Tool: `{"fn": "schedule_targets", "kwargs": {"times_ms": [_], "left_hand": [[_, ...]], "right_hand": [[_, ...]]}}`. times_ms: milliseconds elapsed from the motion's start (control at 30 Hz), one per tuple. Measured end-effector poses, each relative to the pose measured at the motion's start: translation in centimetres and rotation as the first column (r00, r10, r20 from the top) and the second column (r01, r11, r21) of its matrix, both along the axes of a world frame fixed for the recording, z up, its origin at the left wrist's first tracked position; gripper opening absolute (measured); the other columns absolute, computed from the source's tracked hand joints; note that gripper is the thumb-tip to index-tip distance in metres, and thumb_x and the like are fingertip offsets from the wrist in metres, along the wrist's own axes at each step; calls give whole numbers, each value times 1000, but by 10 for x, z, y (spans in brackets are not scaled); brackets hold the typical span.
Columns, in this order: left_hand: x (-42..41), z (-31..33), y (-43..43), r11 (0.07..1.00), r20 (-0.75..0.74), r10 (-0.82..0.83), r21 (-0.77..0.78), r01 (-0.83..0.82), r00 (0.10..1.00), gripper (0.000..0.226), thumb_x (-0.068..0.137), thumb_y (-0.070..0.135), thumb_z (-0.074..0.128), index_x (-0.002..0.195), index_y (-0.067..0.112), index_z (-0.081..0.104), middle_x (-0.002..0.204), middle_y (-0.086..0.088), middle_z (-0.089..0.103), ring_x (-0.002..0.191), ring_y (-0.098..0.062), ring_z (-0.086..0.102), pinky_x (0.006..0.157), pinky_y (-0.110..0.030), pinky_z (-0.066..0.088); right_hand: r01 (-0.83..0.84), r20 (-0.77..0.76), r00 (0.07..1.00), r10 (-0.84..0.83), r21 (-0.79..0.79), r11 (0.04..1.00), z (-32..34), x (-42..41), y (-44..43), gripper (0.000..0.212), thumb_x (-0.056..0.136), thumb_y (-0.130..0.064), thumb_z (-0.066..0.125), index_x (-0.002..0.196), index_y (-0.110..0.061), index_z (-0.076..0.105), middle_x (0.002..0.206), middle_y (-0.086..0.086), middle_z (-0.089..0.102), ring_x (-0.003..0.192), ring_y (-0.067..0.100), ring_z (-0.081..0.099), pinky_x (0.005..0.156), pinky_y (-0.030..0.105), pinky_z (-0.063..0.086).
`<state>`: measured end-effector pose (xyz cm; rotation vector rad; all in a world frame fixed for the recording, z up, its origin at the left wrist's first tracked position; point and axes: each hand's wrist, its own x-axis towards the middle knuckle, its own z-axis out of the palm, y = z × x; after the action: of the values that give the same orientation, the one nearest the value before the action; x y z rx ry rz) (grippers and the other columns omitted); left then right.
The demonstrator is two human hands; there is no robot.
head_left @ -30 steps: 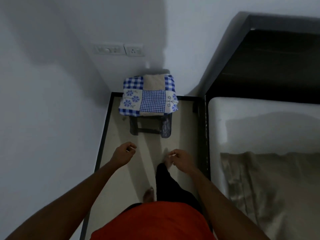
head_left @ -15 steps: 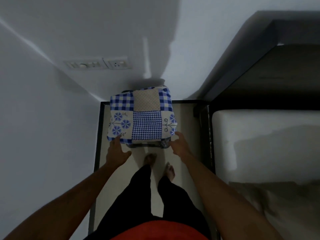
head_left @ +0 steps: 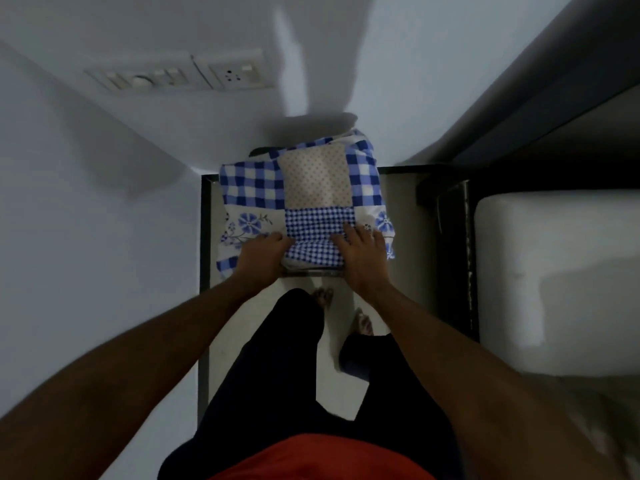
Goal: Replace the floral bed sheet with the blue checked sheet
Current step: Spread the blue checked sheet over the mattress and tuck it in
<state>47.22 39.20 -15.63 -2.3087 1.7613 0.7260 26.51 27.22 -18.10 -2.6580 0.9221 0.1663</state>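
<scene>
The folded blue checked sheet (head_left: 308,188), a patchwork of blue checks, beige dots and blue flowers, lies on a small dark stool in the room's corner. My left hand (head_left: 260,258) grips the sheet's near left edge, fingers curled into the cloth. Pressed on the near right part, my right hand (head_left: 360,252) has its fingers spread over the small-check patch and its thumb tucked under the edge. The bare white mattress (head_left: 554,271) lies to the right with no sheet on it.
The stool's edge (head_left: 311,273) peeks out below the sheet. White walls close in on the left and ahead, with a switch and socket panel (head_left: 180,74). A dark bed frame (head_left: 450,258) borders the narrow floor strip where my feet stand.
I stepped closer to the stool. Both hands went from hanging free, to the sheet's near corners, to gripping its near edge; the cloth is bunched up there now.
</scene>
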Motion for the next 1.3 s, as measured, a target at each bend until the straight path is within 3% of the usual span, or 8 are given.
{"fn": "schedule_targets", "kwargs": {"times_ms": [100, 200, 367, 633, 833, 967, 1133, 1300], "left_hand": [[2, 47, -22, 1000, -114, 21, -9, -22, 993, 38, 77, 20, 64, 114, 12, 67, 109, -13, 68, 96, -33, 65, 75, -40, 51], [-14, 99, -36, 999, -220, 20, -20, -25, 975, 54, 72, 35, 48, 117, 12, 66, 109, -13, 69, 98, -32, 65, 78, -38, 50], [-77, 152, -53, 997, -316, 30, -64, -52, 948, 19, 89, 26, 57, 102, 16, 67, 88, -5, 69, 81, -23, 65, 78, -36, 53], [-231, 204, -101, 976, -426, -138, -213, 49, 894, 34, 79, 14, 63, 113, 11, 69, 95, -12, 72, 88, -33, 66, 77, -34, 48], [-380, 229, -140, 934, -460, -248, -346, 85, 852, 41, 66, 20, 48, 98, 15, 72, 85, -13, 71, 83, -37, 64, 64, -28, 34], [-475, 239, -193, 909, -392, -327, -378, 174, 860, 26, 68, 29, 46, 82, 19, 66, 75, -9, 67, 77, -35, 66, 63, -34, 45], [-556, 287, -284, 893, -170, -258, -417, 168, 951, 31, 85, 17, 56, 110, 22, 74, 105, -12, 73, 99, -36, 67, 85, -42, 54], [-598, 321, -312, 778, -53, -278, -598, 193, 959, 33, 85, 13, 56, 115, 19, 70, 109, -12, 71, 101, -37, 65, 86, -44, 52]], "right_hand": [[3, 0, 1000, -3, 49, 999, 39, 2, -22, 39, 58, -24, 77, 96, -20, 70, 89, 5, 70, 76, 34, 67, 66, 40, 50], [102, 65, 993, -103, 14, 995, 94, -3, -40, 27, 53, -21, 58, 77, -22, 69, 70, 3, 66, 66, 33, 63, 64, 39, 47], [205, 172, 965, -199, -24, 978, 169, -63, -65, 36, 50, -22, 56, 80, -20, 75, 75, 5, 70, 76, 33, 66, 75, 45, 49], [435, 302, 865, -401, -53, 899, 230, -251, -78, 45, 57, -6, 70, 100, -18, 76, 104, 1, 75, 103, 28, 68, 94, 46, 47], [749, 456, 604, -654, -44, 661, 243, -432, -58, 48, 69, -18, 58, 114, -21, 74, 118, 1, 72, 111, 27, 65, 94, 47, 50], [878, 402, 434, -806, 11, 478, 231, -553, -40, 52, 77, -26, 67, 129, -22, 63, 133, 6, 61, 117, 32, 58, 96, 43, 49], [954, 369, 241, -897, 77, 288, 226, -667, -2, 46, 80, -27, 62, 125, -15, 64, 123, 11, 62, 111, 35, 55, 95, 40, 44], [977, 317, 161, -935, 81, 196, 202, -727, 44, 48, 82, -35, 50, 122, -13, 66, 121, 11, 61, 110, 35, 54, 92, 47, 49]]}}
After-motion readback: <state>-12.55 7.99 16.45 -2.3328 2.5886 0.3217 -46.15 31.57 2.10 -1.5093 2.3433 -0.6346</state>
